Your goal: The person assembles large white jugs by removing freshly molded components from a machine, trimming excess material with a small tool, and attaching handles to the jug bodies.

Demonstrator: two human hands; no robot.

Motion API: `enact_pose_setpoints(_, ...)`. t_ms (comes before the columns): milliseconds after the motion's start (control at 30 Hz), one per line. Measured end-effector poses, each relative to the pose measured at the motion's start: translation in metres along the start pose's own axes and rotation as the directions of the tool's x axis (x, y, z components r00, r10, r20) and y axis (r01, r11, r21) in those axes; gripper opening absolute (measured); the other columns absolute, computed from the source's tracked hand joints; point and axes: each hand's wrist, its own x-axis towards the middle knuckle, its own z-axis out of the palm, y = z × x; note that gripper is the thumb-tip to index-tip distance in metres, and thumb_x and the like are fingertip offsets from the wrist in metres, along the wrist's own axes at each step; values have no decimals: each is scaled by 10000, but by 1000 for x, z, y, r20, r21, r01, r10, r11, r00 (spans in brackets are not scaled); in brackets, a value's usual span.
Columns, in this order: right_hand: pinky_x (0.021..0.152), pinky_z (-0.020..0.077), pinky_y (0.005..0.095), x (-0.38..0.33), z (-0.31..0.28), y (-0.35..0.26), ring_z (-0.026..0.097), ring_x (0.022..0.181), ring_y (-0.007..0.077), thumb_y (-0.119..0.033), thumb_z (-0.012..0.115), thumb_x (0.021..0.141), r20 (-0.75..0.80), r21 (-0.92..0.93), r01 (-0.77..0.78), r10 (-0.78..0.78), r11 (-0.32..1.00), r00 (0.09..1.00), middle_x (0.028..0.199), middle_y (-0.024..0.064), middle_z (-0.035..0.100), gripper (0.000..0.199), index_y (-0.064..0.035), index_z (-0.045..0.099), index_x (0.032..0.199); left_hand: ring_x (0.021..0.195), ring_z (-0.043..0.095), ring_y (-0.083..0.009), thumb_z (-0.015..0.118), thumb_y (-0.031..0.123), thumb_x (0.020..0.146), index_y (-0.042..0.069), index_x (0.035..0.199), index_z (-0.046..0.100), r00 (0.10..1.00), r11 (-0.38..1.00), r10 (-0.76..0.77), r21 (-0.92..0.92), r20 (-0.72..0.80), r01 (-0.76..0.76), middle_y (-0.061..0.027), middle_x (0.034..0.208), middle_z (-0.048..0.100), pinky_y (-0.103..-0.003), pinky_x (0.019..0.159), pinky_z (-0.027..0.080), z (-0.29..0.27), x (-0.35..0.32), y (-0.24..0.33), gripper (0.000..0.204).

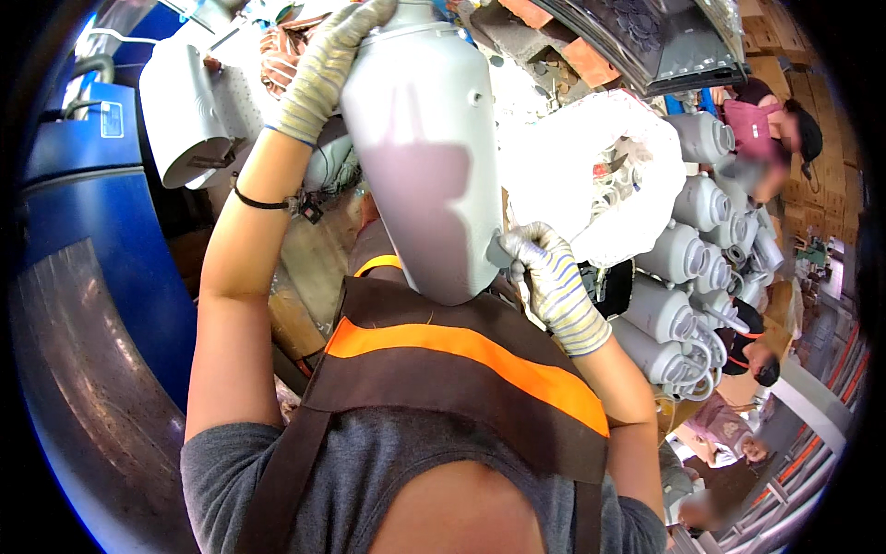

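Note:
A large pale grey plastic canister (420,138) stands tilted in front of my body, its narrower end against my brown apron (443,369). My left hand (330,78), in a striped work glove, is closed around the canister's far end beside its neck (415,14). Low on the canister's right side sticks out a short round stub (499,251). My gloved right hand (554,286) pinches at this stub, thumb and fingers drawn together. Whether a small tool is also in those fingers is hidden. A shadow covers the canister's lower half.
Left stand a blue machine (92,212) and a white curved housing (180,111). To the right sits a white sack (637,203) with scraps inside. Several grey canisters (660,305) lie stacked beyond it. A black crate (664,55) is at the far right, and co-workers (757,129) are along the right.

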Motion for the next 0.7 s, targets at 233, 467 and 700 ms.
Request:
enact_pose_setpoints(233,549,443,219,8,7,25,525,610,75,-141,663,866,-96,-23,364,-365,931,926,751,12,578,149,-33,573,916,914,602,-137,570,254,909,-10,1174,554,985,985,-161,-77,-58,157,-88,1014,619,-279,772,512,-32,17,-22,374)
enact_pose_setpoints(467,546,454,224,64,-88,-47,569,633,95,-200,644,878,-287,-242,351,-412,905,865,763,14,605,176,-42,607,946,846,598,-109,570,282,908,15,1089,586,964,997,-52,46,-263,67,-53,966,625,-256,760,506,-68,9,-4,324)
enact_pose_setpoints(700,742,485,366,261,-142,-205,641,795,285,-342,617,855,-138,-884,291,-799,366,585,841,133,673,256,-105,686,923,867,587,-112,606,316,884,31,1068,610,981,988,-103,96,-165,120,-37,964,627,-249,809,480,-72,-7,20,339)
